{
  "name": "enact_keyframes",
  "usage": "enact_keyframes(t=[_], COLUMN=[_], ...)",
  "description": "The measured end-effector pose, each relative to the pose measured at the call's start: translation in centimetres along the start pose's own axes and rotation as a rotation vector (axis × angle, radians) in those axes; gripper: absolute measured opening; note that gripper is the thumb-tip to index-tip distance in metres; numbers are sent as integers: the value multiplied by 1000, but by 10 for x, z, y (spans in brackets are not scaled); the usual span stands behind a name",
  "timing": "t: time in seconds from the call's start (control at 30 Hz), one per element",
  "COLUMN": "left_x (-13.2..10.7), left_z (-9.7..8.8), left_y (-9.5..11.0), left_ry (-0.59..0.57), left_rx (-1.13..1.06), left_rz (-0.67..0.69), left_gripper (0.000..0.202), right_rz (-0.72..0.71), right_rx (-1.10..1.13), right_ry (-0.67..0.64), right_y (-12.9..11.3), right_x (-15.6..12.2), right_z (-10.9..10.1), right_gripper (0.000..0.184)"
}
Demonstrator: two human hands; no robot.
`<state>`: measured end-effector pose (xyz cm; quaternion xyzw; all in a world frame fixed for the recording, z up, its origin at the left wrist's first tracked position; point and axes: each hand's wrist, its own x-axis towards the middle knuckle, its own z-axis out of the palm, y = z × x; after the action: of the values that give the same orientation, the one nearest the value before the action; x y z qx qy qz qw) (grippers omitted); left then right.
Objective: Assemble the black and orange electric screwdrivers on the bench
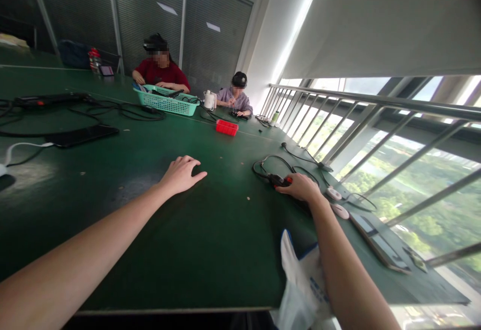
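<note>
Red-and-black tool [281, 180] with black cable [263, 162] lies near the worktop's right edge — right hand [301, 188] closed over it. Left hand [181, 173] flat on green worktop [210, 239] mid-surface, fingers loose, holding nothing. Far end: two seated people, teal basket [167, 102], red box [227, 127]. Metal railing [376, 100] and windows along the right edge — dark slatted wall behind.

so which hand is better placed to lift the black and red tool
Likely right: the right hand rests on the black and red tool; the left hand lies flat on the green table, apart.
</note>
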<state>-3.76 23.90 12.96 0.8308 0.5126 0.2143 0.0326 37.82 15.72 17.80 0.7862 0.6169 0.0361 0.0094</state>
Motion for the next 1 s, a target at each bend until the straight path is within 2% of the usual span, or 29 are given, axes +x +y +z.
enact_keyframes(t=[0.13, 0.2, 0.3, 0.4, 0.47, 0.53, 0.6, 0.67, 0.8, 0.9, 1.0], left_x=[1, 1, 1, -1, -3, -4, -4, -2, 2, 4, 1], left_z=[1, 2, 2, 0, -3, -4, -4, -1, 3, 0, -5], left_y=[-1, -2, -2, 6, 15, 25, 31, 31, 21, 16, 19], left_ry=[1, 5, 10, -26, -82, -133, -163, -161, -151, -138, -129], left_rx=[-9, -12, -40, -205, -395, -570, -659, -675, -686, -674, -618], left_rz=[9, 12, 16, 104, 210, 268, 273, 262, 186, 135, 78], left_gripper=[68, 69, 70, 72, 76, 81, 73, 59, 53, 54, 59], right_rz=[-12, 4, -22, -259, -464, -619, -703, -701, -631, -657, -696], right_rx=[51, 73, 112, 271, 373, 370, 363, 353, 326, 319, 426], right_ry=[31, 93, 215, 230, 173, 110, 99, 144, 172, 103, 81], right_y=[7, 9, -4, -45, -81, -116, -141, -154, -155, -146, -134], right_x=[-2, -6, -13, -24, -32, -40, -46, -48, -48, -49, -47], right_z=[-8, -15, -25, -29, -27, -24, -20, -16, -11, -12, -18], right_gripper=[60, 62, 61, 60, 55, 48, 44, 43, 45, 58, 53])
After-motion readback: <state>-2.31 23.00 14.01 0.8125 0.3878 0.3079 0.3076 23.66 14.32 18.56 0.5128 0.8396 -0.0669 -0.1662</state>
